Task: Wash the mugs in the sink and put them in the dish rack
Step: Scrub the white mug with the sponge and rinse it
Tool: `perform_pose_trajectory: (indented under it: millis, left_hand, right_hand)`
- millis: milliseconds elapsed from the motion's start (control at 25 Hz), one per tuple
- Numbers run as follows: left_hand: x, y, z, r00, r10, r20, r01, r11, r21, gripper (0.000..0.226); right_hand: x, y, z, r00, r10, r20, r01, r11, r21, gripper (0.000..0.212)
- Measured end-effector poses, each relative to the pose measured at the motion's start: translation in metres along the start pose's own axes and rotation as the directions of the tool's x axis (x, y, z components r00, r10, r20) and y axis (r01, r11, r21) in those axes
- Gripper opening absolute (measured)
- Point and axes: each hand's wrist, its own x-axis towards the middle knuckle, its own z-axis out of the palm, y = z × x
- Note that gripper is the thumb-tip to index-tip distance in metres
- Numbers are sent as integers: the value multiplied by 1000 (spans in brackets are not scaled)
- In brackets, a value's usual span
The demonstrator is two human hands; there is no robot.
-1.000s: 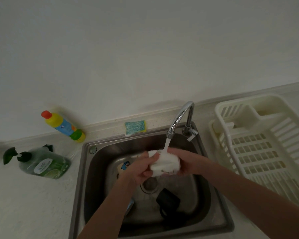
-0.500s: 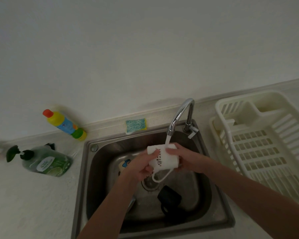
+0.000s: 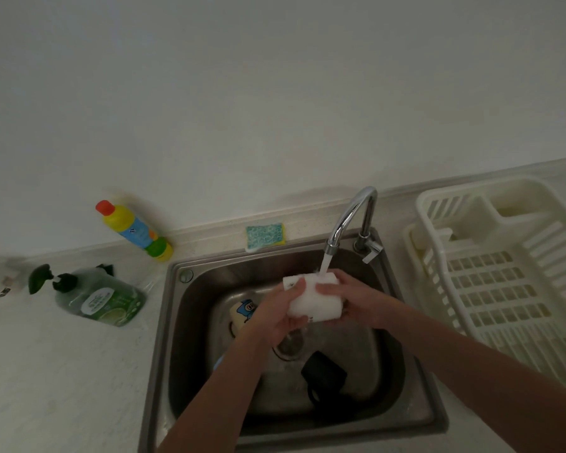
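Head view: left hand (image 3: 276, 310) and right hand (image 3: 356, 299) grip a white mug (image 3: 314, 297), fingers curled round it, under running tap (image 3: 347, 220) water over the sink (image 3: 177, 322).

White mug (image 3: 314, 299) held on its side under running water above the steel sink (image 3: 177, 322), cartoon-printed mug (image 3: 242, 313) lying at nine o'clock in the basin, black mug (image 3: 324, 376) tipped at five o'clock, cream dish rack (image 3: 504, 282) at three o'clock.

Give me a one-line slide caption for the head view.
Both hands rinse a white mug under the running faucet.
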Motion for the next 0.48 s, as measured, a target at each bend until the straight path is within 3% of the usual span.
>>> perform_pose_trajectory:
  millis: [120, 280, 400, 480]
  left_hand:
    - [5, -5, -3, 1000, 12, 22, -13, 998, 59, 51]
    - [9, -4, -5, 999, -33, -19, 32, 999, -18, 47]
    - [17, -4, -10, 999, -36, -23, 37, 999, 24, 51]
    - [17, -4, -9, 999, -31, -31, 32, 999, 36, 48]
  right_hand:
    - [0, 0, 4, 989, 143, 30, -146, 971, 190, 56]
    - [6, 2, 2, 1000, 1, 5, -1, 1000, 15, 66]
    - [1, 2, 4, 992, 93, 90, -102, 990, 96, 62]
    - [1, 1, 0, 996, 64, 66, -71, 991, 112, 62]
